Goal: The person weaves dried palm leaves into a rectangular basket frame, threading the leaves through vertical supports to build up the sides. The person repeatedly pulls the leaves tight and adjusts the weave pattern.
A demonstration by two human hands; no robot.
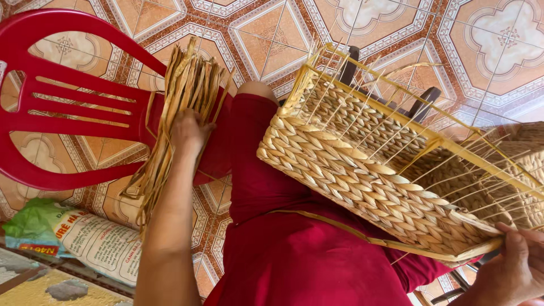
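While resting across the lap, half-woven basket (362, 170) of pale braided straw, bare ribs fanning past its yellow frame. Left hand (190, 133) closed on bundle of dried straw strips (187, 96) lying on red plastic chair (68, 107). Right hand (513, 266) gripping basket's near rim. Patterned tile floor (272, 28) open beyond the knee.
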